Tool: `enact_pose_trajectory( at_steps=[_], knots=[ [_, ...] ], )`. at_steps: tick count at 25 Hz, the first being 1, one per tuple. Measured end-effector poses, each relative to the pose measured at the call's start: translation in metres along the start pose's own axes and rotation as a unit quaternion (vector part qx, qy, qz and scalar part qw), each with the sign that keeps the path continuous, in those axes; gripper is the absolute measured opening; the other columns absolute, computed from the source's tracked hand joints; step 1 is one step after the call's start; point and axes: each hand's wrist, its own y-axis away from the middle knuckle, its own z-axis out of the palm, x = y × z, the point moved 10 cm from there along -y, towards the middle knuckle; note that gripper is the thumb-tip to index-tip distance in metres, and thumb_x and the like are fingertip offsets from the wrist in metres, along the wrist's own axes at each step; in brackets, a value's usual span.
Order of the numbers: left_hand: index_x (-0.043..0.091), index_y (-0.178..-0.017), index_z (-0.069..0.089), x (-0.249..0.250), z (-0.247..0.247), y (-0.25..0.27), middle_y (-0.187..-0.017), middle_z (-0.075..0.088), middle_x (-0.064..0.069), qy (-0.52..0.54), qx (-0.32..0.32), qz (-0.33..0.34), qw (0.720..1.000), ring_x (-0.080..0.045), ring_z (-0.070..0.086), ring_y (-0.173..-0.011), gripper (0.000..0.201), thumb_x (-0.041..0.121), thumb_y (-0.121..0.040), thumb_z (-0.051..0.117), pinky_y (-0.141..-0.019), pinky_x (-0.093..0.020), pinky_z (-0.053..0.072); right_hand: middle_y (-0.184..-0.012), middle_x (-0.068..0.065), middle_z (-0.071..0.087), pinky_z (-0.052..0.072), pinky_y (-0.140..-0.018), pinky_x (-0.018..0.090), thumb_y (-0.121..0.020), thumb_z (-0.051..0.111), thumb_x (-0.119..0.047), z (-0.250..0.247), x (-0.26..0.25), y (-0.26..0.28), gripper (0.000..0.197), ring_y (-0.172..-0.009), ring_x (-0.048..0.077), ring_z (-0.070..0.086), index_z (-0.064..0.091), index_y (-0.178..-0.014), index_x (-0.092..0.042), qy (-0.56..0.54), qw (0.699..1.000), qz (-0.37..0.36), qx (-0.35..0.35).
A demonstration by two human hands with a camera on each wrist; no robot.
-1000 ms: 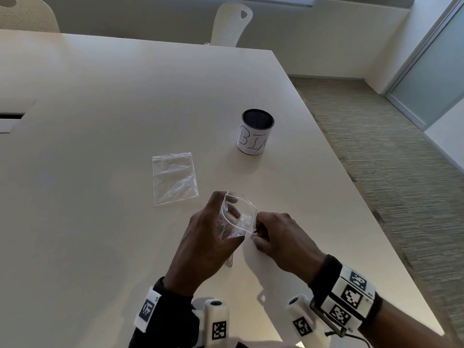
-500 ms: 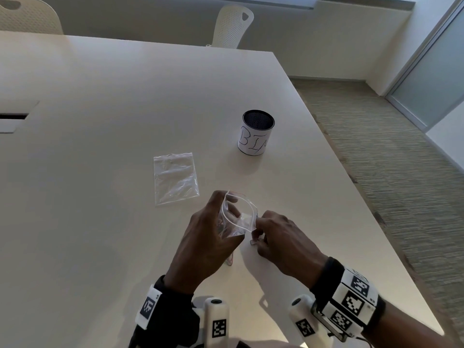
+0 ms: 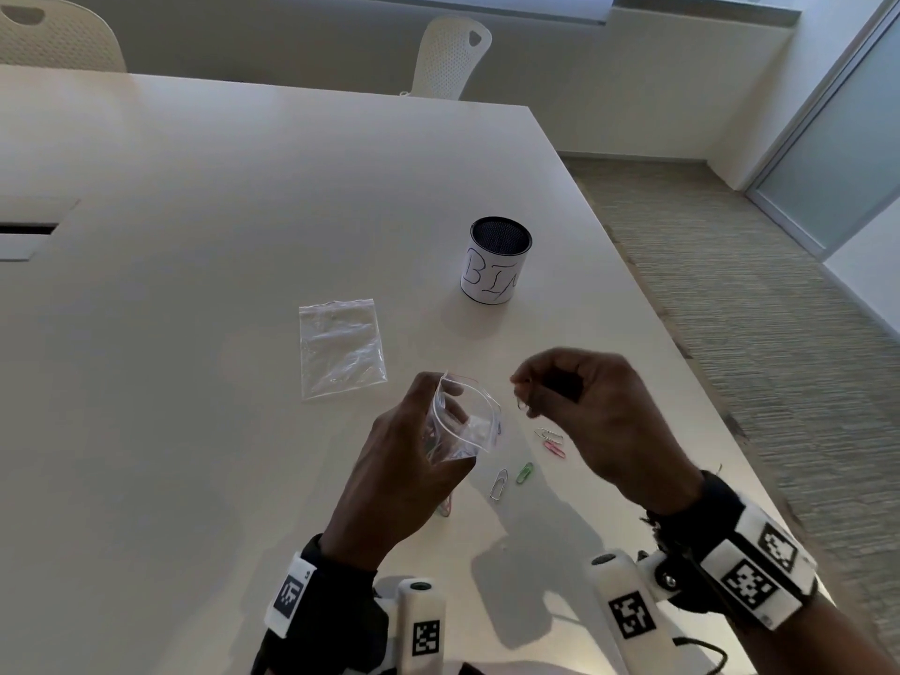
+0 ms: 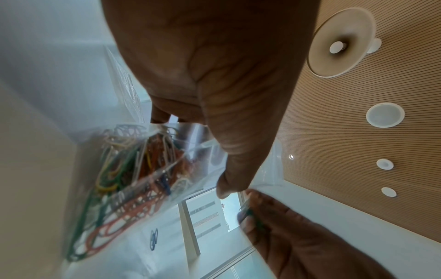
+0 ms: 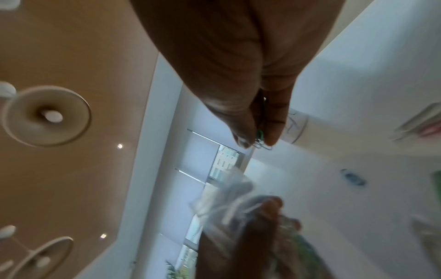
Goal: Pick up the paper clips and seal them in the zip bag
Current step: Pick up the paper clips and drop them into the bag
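Table (image 3: 195,431) edge near right hand (image 3: 609,431), seemingly.

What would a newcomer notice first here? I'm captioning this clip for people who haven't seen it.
The left hand holds an open zip bag of coloured clips above the table, while the right hand pinches a clip beside its mouth. Loose clips lie below, and a cup marked "BIN" stands behind.
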Motion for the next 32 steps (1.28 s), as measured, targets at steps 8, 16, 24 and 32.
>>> enact_pose_trajectory(
  at_steps=[8,16,24,32],
  knots=[
    [0.042,-0.117,0.047,0.003,0.001,0.002,-0.1,0.072,0.017,-0.022,-0.006,0.004,1.0,-0.001,0.072,-0.089,0.054,0.021,-0.084,0.084,-0.073,-0.017,0.06,-0.091,-0.008,0.082,0.062,-0.083,0.021,-0.087,0.081,-0.007,0.024,-0.061,0.01,0.014,-0.085,0.003,0.077,0.084,-0.099,-0.014,0.033,0.99,-0.136,-0.016],
    [0.031,-0.125,0.054,0.0,0.003,0.0,-0.102,0.071,0.014,-0.008,-0.007,0.003,1.0,-0.004,0.072,-0.091,0.055,0.023,-0.083,0.087,-0.073,-0.017,0.061,-0.084,0.002,0.082,0.065,-0.082,0.033,-0.085,0.081,-0.005,-0.016,-0.036,0.002,0.011,-0.077,0.019,0.079,0.082,-0.095,-0.01,-0.045,0.998,-0.052,0.01],
    [0.03,-0.122,0.055,0.0,0.001,0.001,-0.099,0.072,0.014,-0.01,-0.001,0.001,1.0,-0.004,0.071,-0.09,0.052,0.02,-0.082,0.086,-0.071,-0.01,0.055,-0.089,-0.011,0.082,0.061,-0.083,0.019,-0.089,0.08,-0.012,-0.017,-0.026,-0.003,0.014,-0.08,0.003,0.077,0.084,-0.101,-0.017,0.105,0.988,-0.106,0.032],
    [0.031,-0.123,0.054,0.001,0.001,0.001,-0.1,0.071,0.015,-0.013,-0.002,0.001,1.0,-0.006,0.071,-0.088,0.054,0.018,-0.081,0.087,-0.071,-0.011,0.056,-0.112,0.001,0.063,0.055,-0.087,0.03,-0.1,0.053,-0.008,0.016,0.079,0.019,0.028,-0.096,0.021,0.068,0.073,-0.117,-0.018,0.372,0.92,-0.001,-0.121]
  ],
)
